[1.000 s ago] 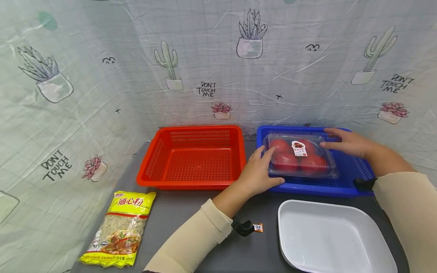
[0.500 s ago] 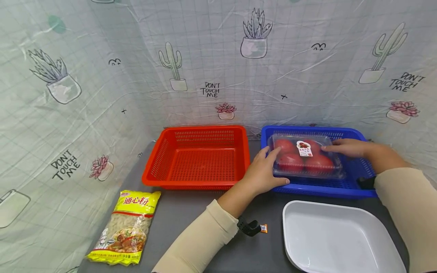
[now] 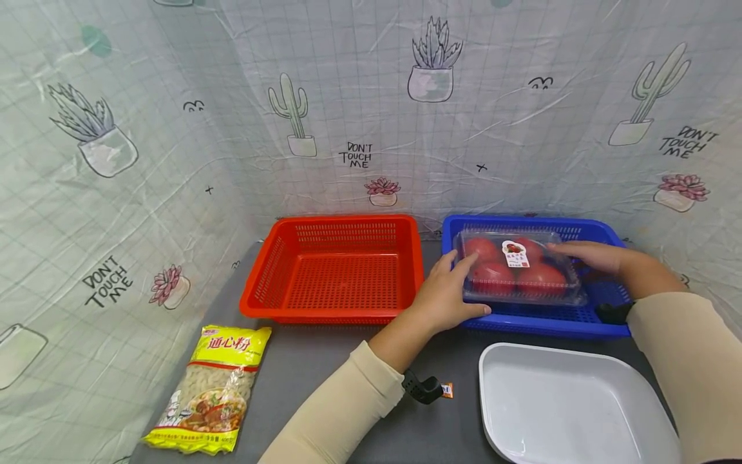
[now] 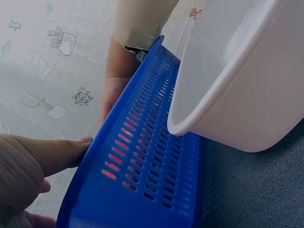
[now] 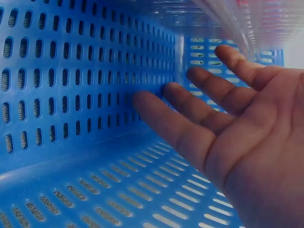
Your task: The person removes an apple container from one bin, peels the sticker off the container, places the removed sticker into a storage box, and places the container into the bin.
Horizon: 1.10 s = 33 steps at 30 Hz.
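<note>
Head: tray before blue basket

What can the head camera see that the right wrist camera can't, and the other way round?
Only the head view shows the left hand, the red basket, the yellow bag and the white tub.

Only the right wrist view shows the palm side of the right hand, with four fingers apart.

Both show that hand, the blue basket and the clear box, though the wrist view catches just part of the box and blurry red.
</note>
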{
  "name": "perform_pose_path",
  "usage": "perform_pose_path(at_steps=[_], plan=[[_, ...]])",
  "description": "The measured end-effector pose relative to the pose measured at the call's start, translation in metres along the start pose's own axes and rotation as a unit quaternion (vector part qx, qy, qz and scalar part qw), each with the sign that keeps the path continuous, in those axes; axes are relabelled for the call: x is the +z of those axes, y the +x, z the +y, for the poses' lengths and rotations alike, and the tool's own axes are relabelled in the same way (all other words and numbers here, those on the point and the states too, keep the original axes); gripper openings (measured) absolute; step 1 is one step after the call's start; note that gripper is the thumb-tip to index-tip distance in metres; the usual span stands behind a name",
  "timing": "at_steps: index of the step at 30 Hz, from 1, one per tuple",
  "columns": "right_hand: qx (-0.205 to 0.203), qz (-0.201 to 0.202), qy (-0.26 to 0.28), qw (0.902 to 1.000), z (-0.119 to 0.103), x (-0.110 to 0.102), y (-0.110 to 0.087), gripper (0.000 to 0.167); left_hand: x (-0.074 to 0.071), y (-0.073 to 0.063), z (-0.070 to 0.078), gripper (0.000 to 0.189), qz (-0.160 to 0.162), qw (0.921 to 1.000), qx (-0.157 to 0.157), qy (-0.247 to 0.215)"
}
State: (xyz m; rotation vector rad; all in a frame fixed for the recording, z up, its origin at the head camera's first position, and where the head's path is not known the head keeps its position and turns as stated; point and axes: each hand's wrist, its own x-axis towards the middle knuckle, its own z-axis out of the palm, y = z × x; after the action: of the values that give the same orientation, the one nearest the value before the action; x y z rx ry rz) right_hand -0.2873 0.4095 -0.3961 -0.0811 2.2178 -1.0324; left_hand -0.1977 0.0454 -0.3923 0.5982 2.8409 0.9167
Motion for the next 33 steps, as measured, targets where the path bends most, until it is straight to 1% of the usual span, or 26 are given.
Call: perform_pose_path(at_steps=[4, 7, 11, 13, 16, 21, 24, 27, 31, 33], plan=[[-0.017, -0.012, 0.068, 0.9975, 0.003, -0.001, -0.002, 0.103, 0.000, 0.001, 0.000, 0.102, 0.002, 1.0000, 0.005, 0.002], [-0.043, -0.022, 0.113, 0.9924, 0.005, -0.002, -0.003, 0.094, 0.000, 0.002, 0.001, 0.102, 0.003, 0.9999, 0.008, 0.006], [-0.061, -0.031, 0.159, 0.9849, 0.008, -0.001, -0.004, 0.086, 0.001, 0.002, 0.001, 0.101, 0.001, 1.0000, 0.007, 0.006], [-0.062, -0.026, 0.175, 0.9823, 0.009, -0.001, -0.004, 0.084, 0.001, 0.002, 0.001, 0.100, -0.001, 1.0000, 0.007, 0.003], [-0.071, -0.007, 0.181, 0.9808, 0.010, -0.001, -0.004, 0.078, 0.001, 0.002, 0.001, 0.100, -0.004, 1.0000, 0.005, 0.005], [-0.083, 0.038, 0.177, 0.9799, 0.010, -0.002, -0.004, 0.060, 0.000, 0.001, 0.003, 0.099, -0.008, 0.9996, 0.003, 0.027], [-0.086, 0.049, 0.178, 0.9790, 0.011, -0.005, -0.006, 0.050, 0.000, 0.000, 0.003, 0.099, -0.008, 0.9992, 0.003, 0.040], [-0.092, 0.055, 0.178, 0.9783, 0.012, -0.010, -0.012, 0.042, 0.000, 0.000, 0.003, 0.098, -0.007, 0.9991, 0.003, 0.043], [-0.111, 0.066, 0.161, 0.9785, 0.010, -0.017, -0.022, 0.035, 0.000, -0.001, 0.001, 0.098, -0.001, 0.9991, 0.006, 0.043], [-0.124, 0.076, 0.157, 0.9769, 0.008, -0.021, -0.028, 0.032, 0.000, -0.002, 0.000, 0.097, 0.003, 0.9990, 0.009, 0.044]])
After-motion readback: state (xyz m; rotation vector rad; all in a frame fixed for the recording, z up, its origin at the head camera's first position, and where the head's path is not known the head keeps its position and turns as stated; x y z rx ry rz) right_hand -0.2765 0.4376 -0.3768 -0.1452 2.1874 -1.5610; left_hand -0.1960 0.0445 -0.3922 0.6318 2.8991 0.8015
